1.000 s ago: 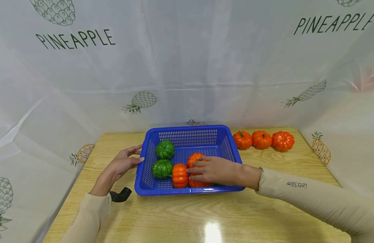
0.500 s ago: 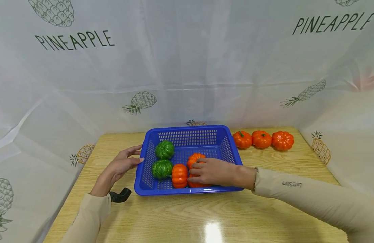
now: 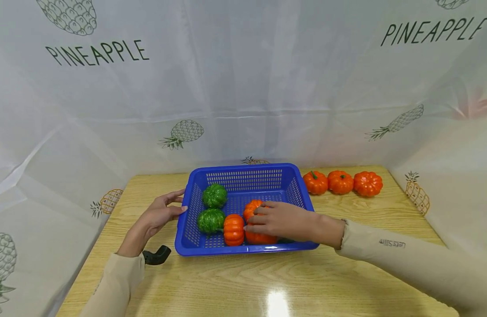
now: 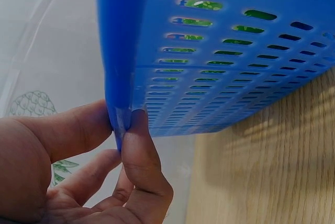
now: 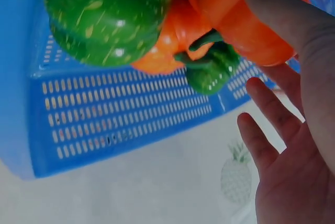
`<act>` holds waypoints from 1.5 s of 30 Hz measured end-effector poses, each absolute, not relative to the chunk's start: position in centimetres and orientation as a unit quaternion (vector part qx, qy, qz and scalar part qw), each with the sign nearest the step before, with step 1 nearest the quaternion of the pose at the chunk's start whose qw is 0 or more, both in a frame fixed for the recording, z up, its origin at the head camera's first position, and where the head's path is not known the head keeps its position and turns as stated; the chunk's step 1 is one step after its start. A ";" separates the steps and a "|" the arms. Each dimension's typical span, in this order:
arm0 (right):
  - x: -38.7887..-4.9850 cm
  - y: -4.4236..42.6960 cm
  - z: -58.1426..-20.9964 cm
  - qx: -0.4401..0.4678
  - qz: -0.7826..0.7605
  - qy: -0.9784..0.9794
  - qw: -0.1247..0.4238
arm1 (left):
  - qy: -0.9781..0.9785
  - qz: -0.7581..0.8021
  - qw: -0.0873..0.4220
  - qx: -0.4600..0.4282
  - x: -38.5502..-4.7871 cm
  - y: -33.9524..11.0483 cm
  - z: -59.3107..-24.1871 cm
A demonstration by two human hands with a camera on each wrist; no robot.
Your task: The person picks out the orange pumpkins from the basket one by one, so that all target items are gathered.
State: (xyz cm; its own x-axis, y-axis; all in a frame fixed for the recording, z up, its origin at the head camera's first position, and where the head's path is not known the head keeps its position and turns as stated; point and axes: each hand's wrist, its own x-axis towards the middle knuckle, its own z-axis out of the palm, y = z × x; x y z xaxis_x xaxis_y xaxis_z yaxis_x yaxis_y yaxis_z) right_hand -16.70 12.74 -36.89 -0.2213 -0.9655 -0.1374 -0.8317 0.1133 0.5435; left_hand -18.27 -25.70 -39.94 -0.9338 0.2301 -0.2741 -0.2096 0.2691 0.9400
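Directly beneath the fingers of the right hand (image 3: 284,220) lies an orange pumpkin (image 3: 261,239), close to the near wall of the blue basket (image 3: 211,252); the thumb lies across it in the right wrist view, the other fingers spread and only slightly bent, so I cannot tell whether they truly grip it. It looks squat and roundish, with no clear long axis to line up with (the basket's own long side, though, runs much the way those fingers point). A second orange pumpkin (image 3: 253,207) sits on the fingers' far side, partly covered by them, and a speckled green pumpkin (image 5: 107,20) shows behind them toward the wrist, so sideways room seems tight. Just ahead of the fingertips comes a ribbed orange pumpkin (image 3: 234,230), then two green pumpkins (image 3: 211,220) beyond it. More room opens past the knuckles, where slotted floor shows up to the far wall. The left hand (image 3: 161,215), well apart, pinches the rim those fingertips point toward; the right is nearer every orange piece. Outside the basket, beyond the right wrist, three orange pumpkins (image 3: 340,182) line the wooden table (image 3: 211,281) before a white curtain (image 3: 243,88).
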 end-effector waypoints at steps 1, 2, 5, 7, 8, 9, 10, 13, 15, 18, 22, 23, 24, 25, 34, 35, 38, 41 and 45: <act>-16.7 12.9 -36.7 0.608 -0.256 -0.740 0.129 | 0.776 0.604 0.182 0.006 -18.3 -25.7 -39.9; -16.7 13.1 -36.5 0.605 -0.248 -0.744 0.135 | 0.776 0.604 0.183 0.006 -18.2 -25.7 -39.9; -16.7 13.8 -35.9 0.595 -0.223 -0.754 0.165 | 0.776 0.604 0.183 0.004 -18.2 -25.7 -39.9; -16.8 14.2 -35.7 0.587 -0.200 -0.762 0.187 | 0.775 0.604 0.183 0.003 -18.1 -25.7 -39.9; -16.8 14.4 -35.6 0.582 -0.187 -0.766 0.198 | 0.775 0.605 0.184 0.003 -18.1 -25.7 -39.9; -16.8 14.7 -35.4 0.577 -0.179 -0.770 0.207 | 0.774 0.605 0.185 0.003 -18.1 -25.7 -40.0; -16.9 14.9 -35.3 0.572 -0.171 -0.772 0.216 | 0.774 0.605 0.186 0.003 -18.0 -25.7 -40.0; -17.0 15.7 -34.9 0.558 -0.146 -0.781 0.238 | 0.774 0.605 0.186 0.004 -18.0 -25.7 -40.1; -17.1 16.2 -34.6 0.549 -0.132 -0.785 0.253 | 0.775 0.604 0.184 0.003 -18.0 -25.8 -40.1; -17.3 17.0 -34.4 0.539 -0.112 -0.789 0.271 | 0.777 0.603 0.182 0.004 -18.1 -25.9 -40.0; -17.5 18.1 -34.4 0.526 -0.096 -0.796 0.283 | 0.777 0.602 0.182 0.002 -18.1 -25.8 -40.0; -17.5 18.3 -34.5 0.523 -0.092 -0.798 0.284 | 0.778 0.602 0.182 0.001 -18.1 -25.8 -40.0; -17.5 18.6 -34.5 0.519 -0.087 -0.801 0.284 | 0.778 0.602 0.182 0.001 -18.1 -25.8 -40.0; -17.5 18.8 -34.5 0.515 -0.083 -0.804 0.284 | 0.777 0.602 0.182 0.001 -18.1 -25.8 -40.0; -17.4 21.2 -34.6 0.500 -0.048 -0.812 0.298 | 0.778 0.601 0.182 0.007 -18.1 -25.8 -40.0; -17.4 21.5 -34.7 0.498 -0.045 -0.812 0.301 | 0.778 0.602 0.182 0.008 -18.2 -25.8 -40.0; -17.3 22.3 -34.7 0.488 -0.025 -0.817 0.305 | 0.776 0.604 0.182 0.012 -18.2 -25.9 -40.0; -17.1 23.0 -34.7 0.474 -0.007 -0.827 0.301 | 0.775 0.606 0.181 0.013 -18.3 -25.9 -40.1; -16.9 24.2 -34.8 0.453 0.014 -0.839 0.301 | 0.774 0.606 0.180 0.014 -18.3 -25.9 -40.2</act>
State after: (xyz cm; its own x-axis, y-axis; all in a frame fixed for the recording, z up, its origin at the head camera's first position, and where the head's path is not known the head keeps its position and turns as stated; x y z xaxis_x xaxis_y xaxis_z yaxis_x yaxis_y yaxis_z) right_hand -16.94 24.17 -34.85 -0.4079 -0.7521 0.5176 -0.7693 0.5884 0.2488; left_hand -18.34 -25.89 -40.20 -0.9351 0.2391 -0.2617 -0.1967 0.2643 0.9442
